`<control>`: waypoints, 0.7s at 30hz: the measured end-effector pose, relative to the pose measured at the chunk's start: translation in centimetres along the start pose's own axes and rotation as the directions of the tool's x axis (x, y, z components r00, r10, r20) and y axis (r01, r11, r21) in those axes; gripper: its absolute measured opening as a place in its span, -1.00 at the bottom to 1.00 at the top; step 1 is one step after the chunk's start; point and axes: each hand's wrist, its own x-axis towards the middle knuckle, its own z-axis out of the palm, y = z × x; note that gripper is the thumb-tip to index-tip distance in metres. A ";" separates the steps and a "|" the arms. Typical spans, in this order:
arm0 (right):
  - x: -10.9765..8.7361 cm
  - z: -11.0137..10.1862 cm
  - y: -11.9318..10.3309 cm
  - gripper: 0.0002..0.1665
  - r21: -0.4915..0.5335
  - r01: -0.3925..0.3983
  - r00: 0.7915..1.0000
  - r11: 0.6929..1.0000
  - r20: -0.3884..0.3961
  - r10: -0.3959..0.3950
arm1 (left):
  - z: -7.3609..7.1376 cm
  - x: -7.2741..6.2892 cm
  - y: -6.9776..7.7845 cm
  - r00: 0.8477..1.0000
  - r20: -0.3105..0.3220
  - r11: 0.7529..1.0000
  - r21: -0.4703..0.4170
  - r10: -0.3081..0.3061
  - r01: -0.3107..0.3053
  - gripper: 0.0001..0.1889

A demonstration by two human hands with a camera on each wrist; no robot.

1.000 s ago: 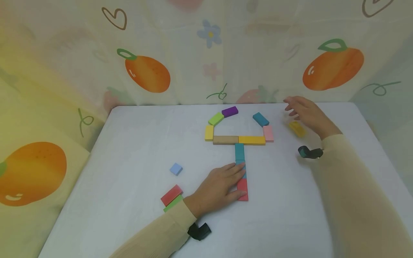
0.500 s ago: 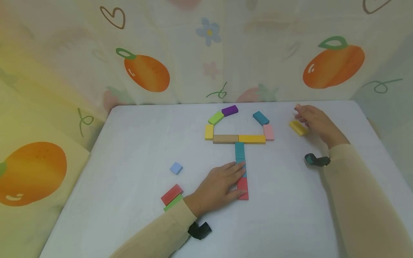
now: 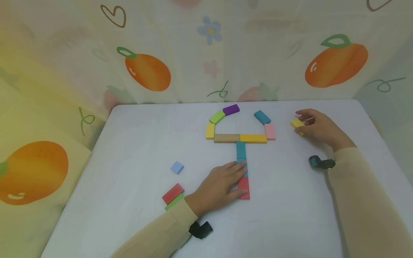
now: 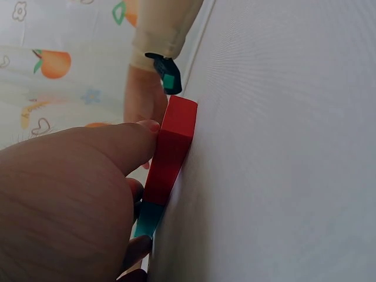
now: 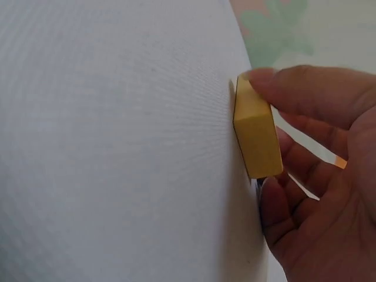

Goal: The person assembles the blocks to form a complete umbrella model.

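Observation:
My left hand (image 3: 219,186) lies across the upright column of blocks, its fingers extended over a blue block (image 3: 246,171) and its thumb on the red block (image 3: 244,188). In the left wrist view the thumb tip touches the side of that red block (image 4: 170,153). Over at the right, my right hand (image 3: 321,129) pinches a yellow block (image 3: 295,123) between thumb and fingers. The right wrist view has this yellow block (image 5: 258,144) close to the white tabletop, the thumb along its upper end.
Above the column, a tan block (image 3: 227,138) and an orange-yellow block (image 3: 253,138) form a crossbar. Yellow, green, purple, blue and pink blocks curve over it, with a gap at the top. Loose blue (image 3: 177,167), red (image 3: 172,193) and green (image 3: 174,201) blocks lie left.
My right hand has moved right and down to the yellow block, and its thumb and fingers have come round it. The left hand stays on the column.

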 end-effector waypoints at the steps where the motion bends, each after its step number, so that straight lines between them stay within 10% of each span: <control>1: 0.1 0.0 0.0 -0.15 -0.016 0.004 1.000 1.000 0.000 -0.004 | 0.0 0.0 0.0 1.000 0.002 1.000 -0.002 -0.003 0.003 -0.25; 21: 2.4 -0.3 -2.6 -0.39 -0.191 0.016 1.000 0.981 0.015 -0.013 | -0.1 0.1 0.1 1.000 0.009 1.000 -0.011 -0.013 0.013 -0.25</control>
